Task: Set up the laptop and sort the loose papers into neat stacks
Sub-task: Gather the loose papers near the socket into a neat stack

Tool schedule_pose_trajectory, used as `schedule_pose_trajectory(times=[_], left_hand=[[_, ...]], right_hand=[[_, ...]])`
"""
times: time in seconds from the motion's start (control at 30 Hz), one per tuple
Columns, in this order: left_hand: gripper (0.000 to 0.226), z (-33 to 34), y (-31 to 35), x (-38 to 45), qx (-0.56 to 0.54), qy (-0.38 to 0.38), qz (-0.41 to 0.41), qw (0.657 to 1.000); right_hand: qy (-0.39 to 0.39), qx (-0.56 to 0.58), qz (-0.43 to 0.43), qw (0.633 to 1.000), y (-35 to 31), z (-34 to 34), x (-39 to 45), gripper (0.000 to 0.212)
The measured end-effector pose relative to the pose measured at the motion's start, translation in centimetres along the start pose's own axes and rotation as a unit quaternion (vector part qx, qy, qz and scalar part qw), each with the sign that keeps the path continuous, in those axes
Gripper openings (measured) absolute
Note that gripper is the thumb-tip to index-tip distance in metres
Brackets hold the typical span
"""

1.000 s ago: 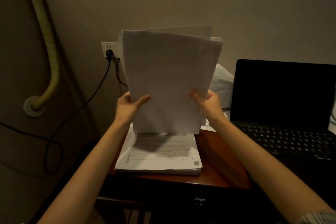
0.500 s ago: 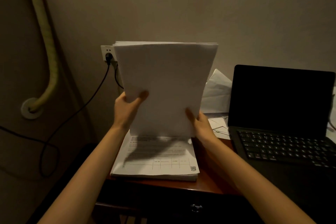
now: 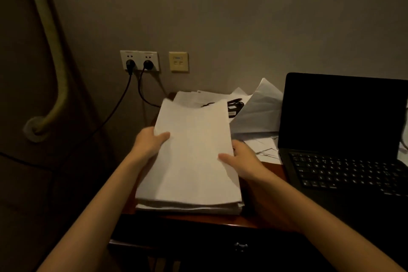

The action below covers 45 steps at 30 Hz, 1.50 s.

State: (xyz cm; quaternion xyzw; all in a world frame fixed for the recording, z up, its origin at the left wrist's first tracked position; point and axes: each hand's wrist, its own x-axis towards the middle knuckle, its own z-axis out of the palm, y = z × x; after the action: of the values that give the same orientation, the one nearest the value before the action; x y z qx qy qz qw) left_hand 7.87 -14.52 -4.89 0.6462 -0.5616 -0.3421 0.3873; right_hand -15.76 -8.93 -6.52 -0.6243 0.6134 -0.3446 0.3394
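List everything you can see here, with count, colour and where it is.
paper stack: one, white, on the desk's left part, held at both sides
loose papers: several, white, behind the stack and beside the laptop
dark object: one, black, among the loose papers; cannot tell what it is
laptop: one, black, open with a dark screen, on the desk's right
desk: one, reddish-brown wood, under it all
sockets: two, white, on the wall, each with a black plug
wall plate: one, cream, right of the sockets
cables: two, black, hanging from the plugs
hose: one, yellowish, on the left wall
left hand: grips the stack's left edge
right hand: grips the stack's right edge
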Motion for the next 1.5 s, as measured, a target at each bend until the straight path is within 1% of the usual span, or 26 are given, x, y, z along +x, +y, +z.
schedule_pose_trajectory(times=[0.1,0.2,0.27,0.33,0.4,0.47,0.5,0.57,0.63,0.7,0.73,0.77,0.8,0.83,0.87,0.93,0.97,1.03,1.1,1.17,1.2,1.23,1.3,1.37,1.43,1.5], left_hand=[[0.037,1.1,-2.2,-0.8,0.05,-0.031,-0.062,0.996],[0.038,1.4,-2.2,-0.9,0.099,-0.012,-0.052,0.994],[0.042,1.3,-1.3,-1.0,0.186,0.008,-0.041,0.982],[0.055,1.2,-0.2,-0.9,0.319,0.029,-0.019,0.947],[0.066,1.5,0.8,-0.7,0.391,0.035,0.034,0.919],[0.067,2.6,1.8,-0.5,0.387,0.013,0.104,0.916],[0.065,3.5,2.3,-0.5,0.376,-0.004,0.141,0.916],[0.061,5.7,3.0,-0.4,0.351,-0.038,0.206,0.913],[0.059,7.8,3.0,-0.3,0.354,-0.076,0.251,0.898],[0.058,9.6,1.8,-0.2,0.374,-0.118,0.264,0.881],[0.058,10.3,0.9,0.0,0.39,-0.137,0.26,0.873],[0.058,10.8,0.0,0.1,0.407,-0.153,0.254,0.864],[0.059,11.2,-0.9,0.3,0.419,-0.159,0.25,0.858],[0.059,11.4,-1.5,0.4,0.422,-0.156,0.251,0.857],[0.059,11.5,-1.7,0.5,0.422,-0.153,0.252,0.857],[0.058,11.6,-1.8,0.6,0.422,-0.152,0.251,0.858],[0.058,11.6,-1.8,0.7,0.42,-0.152,0.249,0.859],[0.057,11.5,-1.9,0.8,0.406,-0.153,0.259,0.863],[0.055,11.1,-1.4,0.3,0.315,-0.161,0.259,0.899],[0.046,10.2,-0.2,-0.3,0.07,-0.159,0.182,0.968],[0.04,9.4,0.3,-0.5,-0.068,-0.141,0.12,0.98],[0.034,8.4,0.6,-0.5,-0.168,-0.093,0.078,0.978],[0.03,5.8,0.8,0.1,-0.203,0.031,0.062,0.977],[0.03,3.0,0.0,1.3,-0.206,0.103,0.038,0.972],[0.039,0.6,-1.2,2.4,-0.187,0.101,-0.023,0.977],[0.05,-0.5,-2.3,2.7,-0.193,0.045,-0.075,0.977]], right_hand=[[-0.019,-0.047,0.033,0.998,0.9,0.9,-0.5,0.035],[0.001,-0.08,0.047,0.996,1.1,1.2,-0.1,0.037],[-0.01,-0.139,0.056,0.989,0.7,0.9,0.2,0.042],[-0.012,-0.225,0.069,0.972,0.1,-0.1,0.6,0.052],[0.04,-0.285,0.062,0.956,-0.8,-1.6,1.5,0.058],[0.113,-0.313,0.031,0.943,-2.1,-3.4,2.7,0.057],[0.149,-0.347,0.007,0.926,-2.8,-4.4,3.5,0.063],[0.192,-0.485,-0.031,0.852,-3.7,-6.5,5.6,0.084],[0.165,-0.656,-0.079,0.733,-3.6,-8.3,7.5,0.087],[0.094,-0.774,-0.137,0.611,-3.4,-9.5,8.6,0.066],[0.053,-0.8,-0.157,0.577,-3.4,-9.7,9.0,0.052],[0.015,-0.809,-0.163,0.565,-3.6,-9.9,9.2,0.037],[-0.01,-0.811,-0.152,0.565,-4.0,-10.1,9.4,0.025],[-0.022,-0.805,-0.126,0.579,-4.5,-10.6,9.6,0.021],[-0.006,-0.795,-0.112,0.596,-5.0,-11.1,9.8,0.021],[0.104,-0.769,-0.151,0.613,-6.5,-12.4,10.3,0.012],[0.149,-0.743,-0.184,0.626,-7.5,-12.8,10.4,0.017],[0.185,-0.712,-0.245,0.632,-9.1,-13.1,9.5,0.022],[0.248,-0.685,-0.329,0.601,-9.8,-11.4,8.2,0.019],[0.294,-0.658,-0.407,0.561,-9.6,-9.0,6.6,0.023],[0.302,-0.65,-0.428,0.55,-9.5,-7.8,5.5,0.024],[0.309,-0.642,-0.443,0.544,-9.2,-7.0,4.2,0.026],[0.344,-0.606,-0.459,0.551,-9.1,-5.9,1.9,0.028],[0.365,-0.56,-0.469,0.577,-8.6,-4.5,-0.3,0.024],[0.33,-0.513,-0.511,0.605,-7.1,-2.2,-1.8,0.013],[0.271,-0.484,-0.543,0.63,-4.6,0.7,-2.8,0.007]])
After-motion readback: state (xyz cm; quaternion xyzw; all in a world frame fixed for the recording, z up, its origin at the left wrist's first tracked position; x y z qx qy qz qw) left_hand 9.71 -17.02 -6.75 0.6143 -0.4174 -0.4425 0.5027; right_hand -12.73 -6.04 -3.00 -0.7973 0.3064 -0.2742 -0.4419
